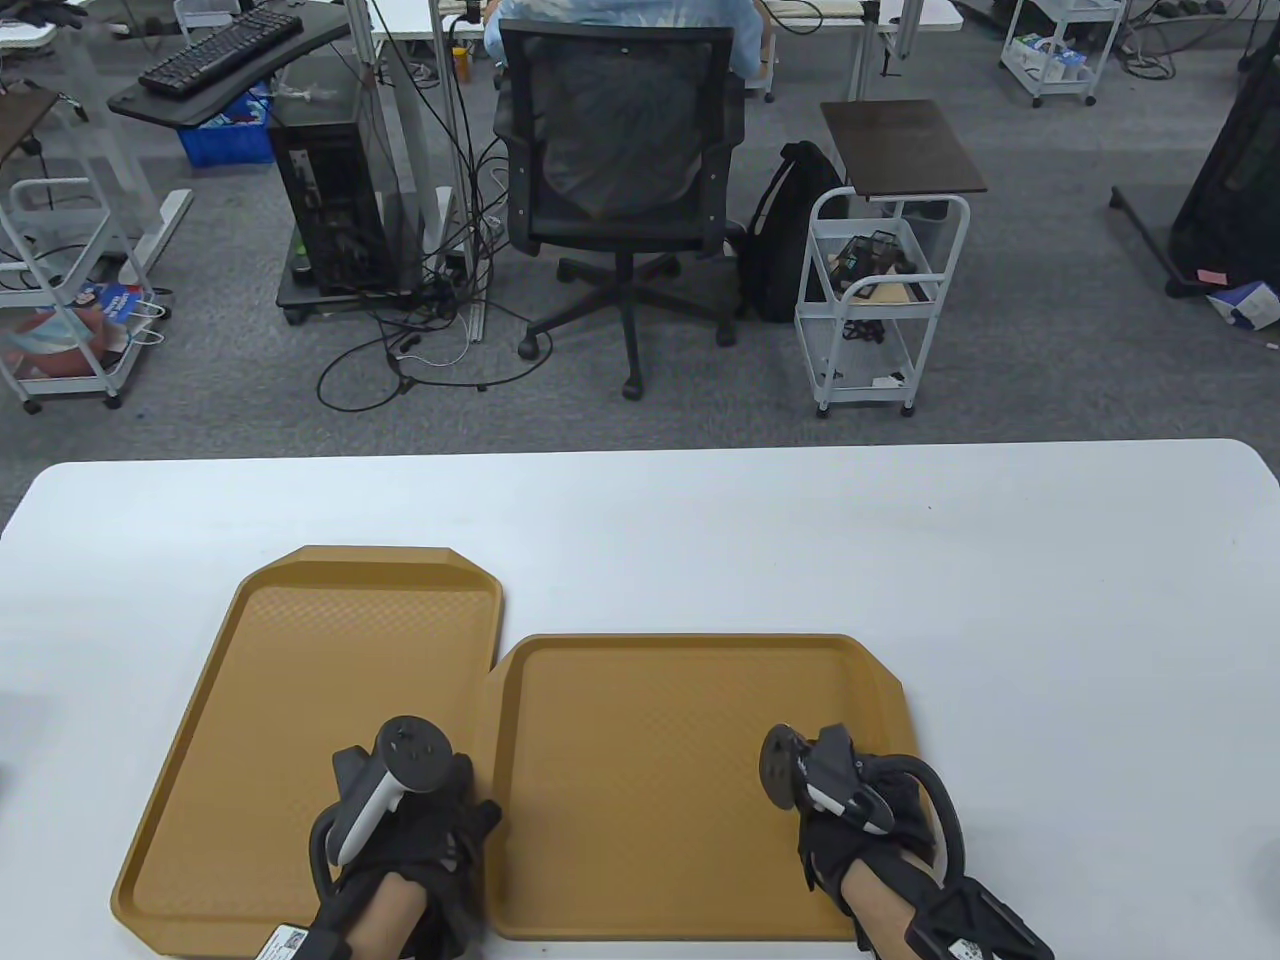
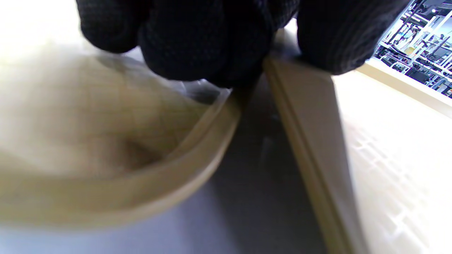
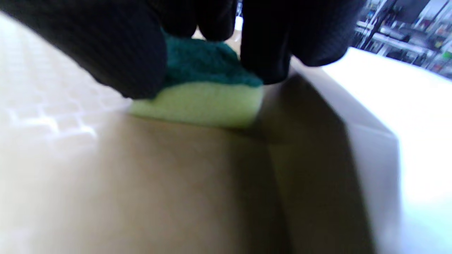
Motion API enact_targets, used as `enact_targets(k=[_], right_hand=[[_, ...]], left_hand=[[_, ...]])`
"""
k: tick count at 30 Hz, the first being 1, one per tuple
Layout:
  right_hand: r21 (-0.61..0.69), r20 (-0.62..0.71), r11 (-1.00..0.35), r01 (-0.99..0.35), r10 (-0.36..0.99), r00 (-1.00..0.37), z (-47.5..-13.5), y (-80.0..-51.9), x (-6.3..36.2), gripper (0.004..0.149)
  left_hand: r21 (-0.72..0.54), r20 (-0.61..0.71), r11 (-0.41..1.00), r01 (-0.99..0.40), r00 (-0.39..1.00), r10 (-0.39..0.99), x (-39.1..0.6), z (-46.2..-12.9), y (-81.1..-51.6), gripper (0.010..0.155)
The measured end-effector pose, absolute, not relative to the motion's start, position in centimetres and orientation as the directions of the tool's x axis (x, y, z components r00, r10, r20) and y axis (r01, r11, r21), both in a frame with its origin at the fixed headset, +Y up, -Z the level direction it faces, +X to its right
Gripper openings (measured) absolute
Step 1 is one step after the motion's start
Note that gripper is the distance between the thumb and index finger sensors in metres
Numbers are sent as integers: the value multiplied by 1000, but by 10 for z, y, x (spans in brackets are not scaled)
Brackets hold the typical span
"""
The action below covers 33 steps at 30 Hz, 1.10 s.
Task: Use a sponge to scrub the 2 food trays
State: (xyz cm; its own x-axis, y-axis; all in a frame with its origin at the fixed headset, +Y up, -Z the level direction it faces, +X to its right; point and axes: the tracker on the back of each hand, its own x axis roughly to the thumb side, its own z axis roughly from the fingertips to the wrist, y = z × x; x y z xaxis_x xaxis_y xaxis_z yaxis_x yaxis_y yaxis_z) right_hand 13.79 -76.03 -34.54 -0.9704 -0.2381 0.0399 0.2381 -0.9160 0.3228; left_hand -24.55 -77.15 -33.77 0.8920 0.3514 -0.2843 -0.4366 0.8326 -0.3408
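Two tan plastic food trays lie side by side on the white tabletop (image 1: 1000, 560): left tray (image 1: 330, 660), right tray (image 1: 650, 740). The right hand (image 1: 860, 800) grips a green-topped yellow sponge (image 3: 201, 91) inside the right tray, near its right wall. The left hand's (image 1: 400, 810) fingers (image 2: 197, 42) curl down between both trays' adjoining rims, touching them.

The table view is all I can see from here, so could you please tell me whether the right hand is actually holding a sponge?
Observer: Yes. In the right wrist view the right hand grips a sponge, green scrub layer up, yellow foam down.
Operator: Thank you. Is it touching the tray?
Observer: The foam side sits on the floor of the right tray, close to its right wall.
Operator: And the left hand, please?
Observer: The left wrist view shows the left hand over the gap between the trays, its fingers on the rim of the right tray, beside the left tray.
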Motion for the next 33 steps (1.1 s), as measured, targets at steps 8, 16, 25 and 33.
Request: enact_targets(k=[8, 16, 25, 33], right_hand=[[210, -16, -953, 217, -225, -974, -340, -765, 136, 71], [207, -15, -977, 54, -59, -998, -340, -756, 153, 74], [66, -43, -992, -104, 101, -994, -309, -722, 209, 71], [-27, -43, -978, -206, 207, -977, -287, -705, 245, 71]], left_hand=[[-321, -256, 881, -348, 927, 273, -236, -334, -768, 73], [-279, -256, 921, -272, 945, 201, -230, -329, -764, 82], [-263, -314, 922, -283, 929, 196, -226, -330, -764, 85], [-228, -367, 835, -501, 839, 402, -243, -335, -756, 75]])
